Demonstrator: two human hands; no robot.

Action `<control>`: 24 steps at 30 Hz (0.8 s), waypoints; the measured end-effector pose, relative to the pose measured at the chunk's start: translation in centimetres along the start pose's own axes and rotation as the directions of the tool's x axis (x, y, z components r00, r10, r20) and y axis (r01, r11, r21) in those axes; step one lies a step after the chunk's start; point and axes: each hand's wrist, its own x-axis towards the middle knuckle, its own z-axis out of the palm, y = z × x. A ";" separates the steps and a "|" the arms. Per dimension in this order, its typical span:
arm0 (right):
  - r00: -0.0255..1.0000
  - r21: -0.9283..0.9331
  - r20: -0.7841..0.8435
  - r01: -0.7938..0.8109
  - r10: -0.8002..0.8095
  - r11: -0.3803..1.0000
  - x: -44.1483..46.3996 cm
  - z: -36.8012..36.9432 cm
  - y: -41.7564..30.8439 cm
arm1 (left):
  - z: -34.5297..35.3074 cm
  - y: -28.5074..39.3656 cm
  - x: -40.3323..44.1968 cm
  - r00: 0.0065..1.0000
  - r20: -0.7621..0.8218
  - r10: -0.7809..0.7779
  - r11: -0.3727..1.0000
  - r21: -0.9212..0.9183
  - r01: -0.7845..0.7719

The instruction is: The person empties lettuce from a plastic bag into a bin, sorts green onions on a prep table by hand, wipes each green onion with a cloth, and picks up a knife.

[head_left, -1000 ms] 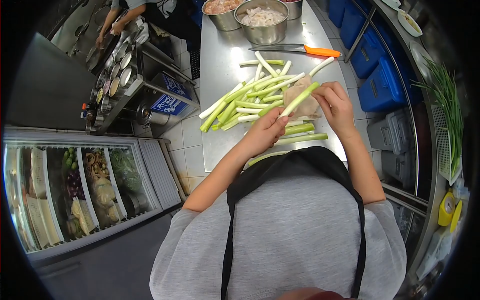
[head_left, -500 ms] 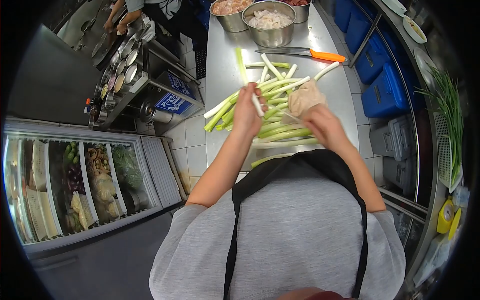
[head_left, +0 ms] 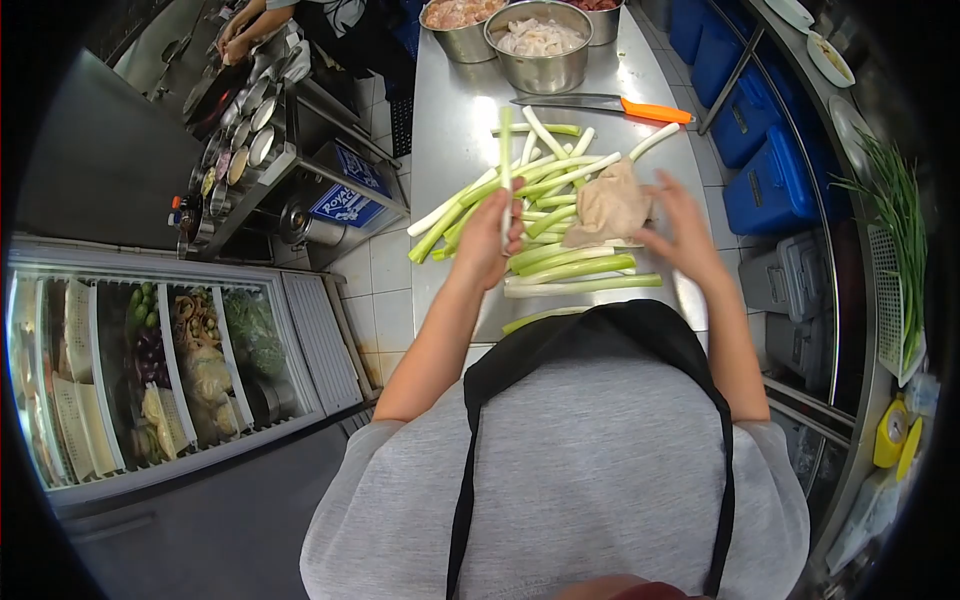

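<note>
My left hand (head_left: 486,236) is closed around a leek stalk (head_left: 505,145), which points up and away over the pile. My right hand (head_left: 688,232) hovers with fingers spread and nothing in it, just right of a crumpled beige cloth-like bundle (head_left: 612,200). That bundle lies on top of the trimmed leeks (head_left: 575,270), which are white to pale green and spread across the steel table (head_left: 455,110). Beyond the pile lies a knife (head_left: 650,110) with an orange handle, its blade pointing left.
Metal pots (head_left: 540,70) of raw meat stand at the table's far end. Blue bins (head_left: 770,185) and a shelf with green stalks (head_left: 895,230) line the right. On the left are a glass-topped fridge (head_left: 160,370) and a co-worker's hands (head_left: 235,45) at a stove.
My right hand has moved right, away from the leek, and its fingers have spread. The leek in my left hand has turned more upright and shifted slightly right.
</note>
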 end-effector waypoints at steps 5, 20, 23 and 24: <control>0.991 -0.080 0.085 0.112 -0.105 0.990 1.4 4.2 0.4 | 2.1 -0.2 -0.9 0.987 0.146 -0.074 0.997 0.021 0.072; 0.851 0.996 0.049 -0.003 0.522 -0.088 1.4 2.8 -7.0 | 3.4 -1.0 -2.6 0.863 0.401 -0.307 0.811 0.585 0.016; 0.856 0.975 -0.169 0.218 0.488 -0.044 3.3 -2.4 -0.5 | 0.8 -1.2 -2.0 0.883 0.461 -0.088 0.492 0.791 -0.364; 0.850 0.970 -0.200 0.240 0.487 -0.020 3.5 -4.1 1.3 | 0.3 -1.6 -1.5 0.926 0.377 0.033 0.432 0.830 -0.353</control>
